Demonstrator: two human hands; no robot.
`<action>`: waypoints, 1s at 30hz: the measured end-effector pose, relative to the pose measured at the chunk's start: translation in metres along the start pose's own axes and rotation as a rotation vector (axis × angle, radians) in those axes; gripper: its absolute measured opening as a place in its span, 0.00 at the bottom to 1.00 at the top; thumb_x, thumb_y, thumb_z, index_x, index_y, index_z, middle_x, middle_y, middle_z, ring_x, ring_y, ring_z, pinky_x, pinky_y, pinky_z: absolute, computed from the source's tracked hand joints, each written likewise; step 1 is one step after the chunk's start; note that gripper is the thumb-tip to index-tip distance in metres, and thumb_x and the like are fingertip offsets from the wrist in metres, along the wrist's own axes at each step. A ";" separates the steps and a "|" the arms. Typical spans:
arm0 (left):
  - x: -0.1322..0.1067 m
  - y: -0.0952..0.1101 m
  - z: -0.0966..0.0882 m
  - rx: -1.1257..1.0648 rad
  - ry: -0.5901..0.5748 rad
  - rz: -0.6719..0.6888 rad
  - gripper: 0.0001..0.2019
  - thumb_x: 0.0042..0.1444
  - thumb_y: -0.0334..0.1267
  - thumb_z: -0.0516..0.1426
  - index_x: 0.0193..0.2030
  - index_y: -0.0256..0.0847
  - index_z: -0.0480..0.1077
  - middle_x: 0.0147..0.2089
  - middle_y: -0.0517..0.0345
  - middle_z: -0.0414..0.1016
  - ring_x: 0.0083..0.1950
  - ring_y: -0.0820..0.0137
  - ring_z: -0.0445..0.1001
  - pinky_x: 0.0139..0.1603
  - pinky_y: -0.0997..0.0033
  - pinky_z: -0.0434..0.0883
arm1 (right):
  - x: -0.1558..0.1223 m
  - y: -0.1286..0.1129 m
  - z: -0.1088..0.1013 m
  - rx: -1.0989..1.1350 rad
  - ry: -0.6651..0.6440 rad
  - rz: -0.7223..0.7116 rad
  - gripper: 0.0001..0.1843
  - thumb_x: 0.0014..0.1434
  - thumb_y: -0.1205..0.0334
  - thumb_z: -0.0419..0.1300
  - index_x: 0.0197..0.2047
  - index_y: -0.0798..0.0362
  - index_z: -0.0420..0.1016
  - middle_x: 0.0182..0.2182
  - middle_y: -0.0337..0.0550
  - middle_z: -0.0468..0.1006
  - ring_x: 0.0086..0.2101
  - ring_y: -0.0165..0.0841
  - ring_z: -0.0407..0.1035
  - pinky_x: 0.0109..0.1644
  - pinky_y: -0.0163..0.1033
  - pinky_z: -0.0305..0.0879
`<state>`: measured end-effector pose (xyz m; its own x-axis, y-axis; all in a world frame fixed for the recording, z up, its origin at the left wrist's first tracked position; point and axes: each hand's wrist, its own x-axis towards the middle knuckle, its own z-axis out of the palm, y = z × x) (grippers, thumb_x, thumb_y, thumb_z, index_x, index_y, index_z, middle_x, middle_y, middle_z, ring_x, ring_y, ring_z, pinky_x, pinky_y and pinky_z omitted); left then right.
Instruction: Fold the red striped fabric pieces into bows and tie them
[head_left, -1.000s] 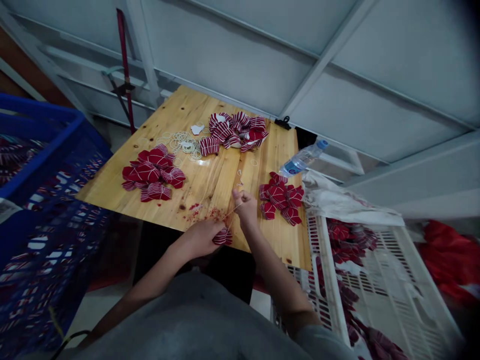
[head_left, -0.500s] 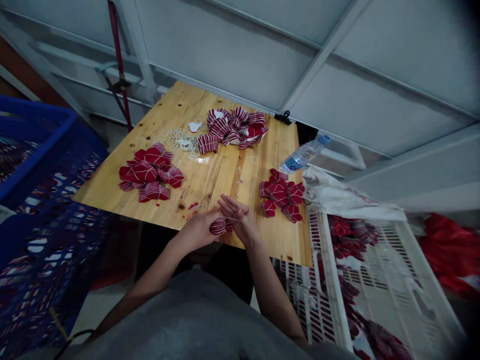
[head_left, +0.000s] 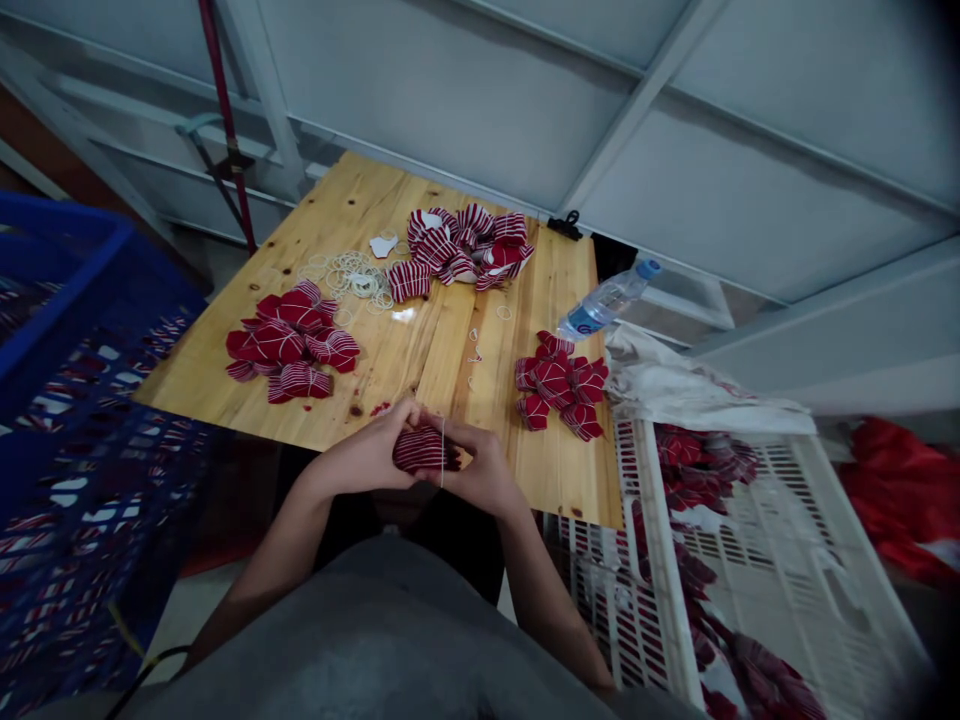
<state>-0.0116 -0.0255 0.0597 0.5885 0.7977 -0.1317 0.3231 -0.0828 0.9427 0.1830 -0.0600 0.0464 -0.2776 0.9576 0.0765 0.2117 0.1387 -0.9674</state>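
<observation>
- Currently, the left hand [head_left: 360,458] grips a striped bundle [head_left: 418,451] at the bench's [head_left: 439,350] near edge, partly hiding it.
- The right hand [head_left: 486,476], spanned by a pale band [head_left: 442,452], curves around it; its grip is unclear.

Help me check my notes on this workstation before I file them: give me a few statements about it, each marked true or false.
1. The left hand holds a striped fabric bundle. True.
2. The right hand is clenched in a fist. False: its thumb and fingers are spread, with a rubber band stretched between them.
3. A black binder clip sits at the far edge of the wooden table. True.
4. The plastic bottle has a red cap. False: its cap is blue.
5. A white plastic crate stands to the right of the table. True.
</observation>
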 end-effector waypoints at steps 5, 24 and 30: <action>0.006 -0.009 0.002 -0.297 0.089 -0.007 0.21 0.43 0.33 0.66 0.46 0.39 0.69 0.42 0.56 0.76 0.40 0.67 0.77 0.42 0.68 0.72 | 0.004 0.008 0.012 0.007 0.307 -0.007 0.15 0.47 0.65 0.68 0.41 0.49 0.80 0.37 0.44 0.81 0.39 0.39 0.74 0.45 0.42 0.71; 0.016 -0.023 0.068 -0.582 0.297 -0.056 0.19 0.54 0.53 0.60 0.43 0.39 0.75 0.41 0.54 0.79 0.43 0.64 0.77 0.46 0.66 0.73 | -0.004 -0.014 0.009 -0.132 0.523 -0.046 0.10 0.63 0.56 0.57 0.34 0.52 0.74 0.27 0.40 0.73 0.29 0.31 0.67 0.32 0.37 0.63; -0.006 -0.031 0.057 -0.445 0.108 -0.072 0.17 0.52 0.48 0.63 0.45 0.40 0.75 0.46 0.51 0.79 0.49 0.61 0.76 0.53 0.62 0.70 | 0.011 -0.036 -0.060 -0.267 -0.477 0.262 0.17 0.59 0.60 0.57 0.20 0.54 0.64 0.16 0.32 0.59 0.20 0.24 0.53 0.24 0.33 0.46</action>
<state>0.0172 -0.0624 0.0139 0.4882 0.8515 -0.1913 -0.0031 0.2209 0.9753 0.2291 -0.0392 0.0963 -0.5611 0.7583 -0.3320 0.5401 0.0315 -0.8410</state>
